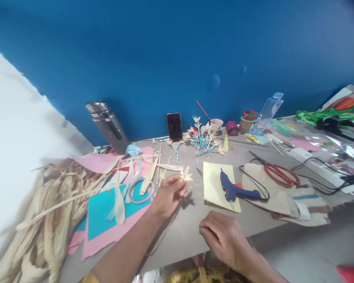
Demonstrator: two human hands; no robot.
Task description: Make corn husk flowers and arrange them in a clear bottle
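Observation:
My left hand (pixel 169 195) is closed in a pinch on a small pale husk flower (pixel 187 174), held over the middle of the table. My right hand (pixel 221 236) is at the table's front edge with its fingers curled; whether anything is in them is hidden. Just beyond it a blue glue gun (pixel 237 192) lies on a yellow sheet (pixel 214 179). Farther back stands a bunch of pale flowers on blue-wrapped stems (pixel 203 139). A small twisted blue and white stem (pixel 177 151) lies in front of the phone.
Dried husks (pixel 53 220), blue paper (pixel 106 212) and a tape roll (pixel 140 191) lie at left, with a steel flask (pixel 107 127) behind. A phone (pixel 174 125) leans on the wall. Red-handled scissors (pixel 281 175), a bottle (pixel 267 114) and a power strip (pixel 321 169) are at right.

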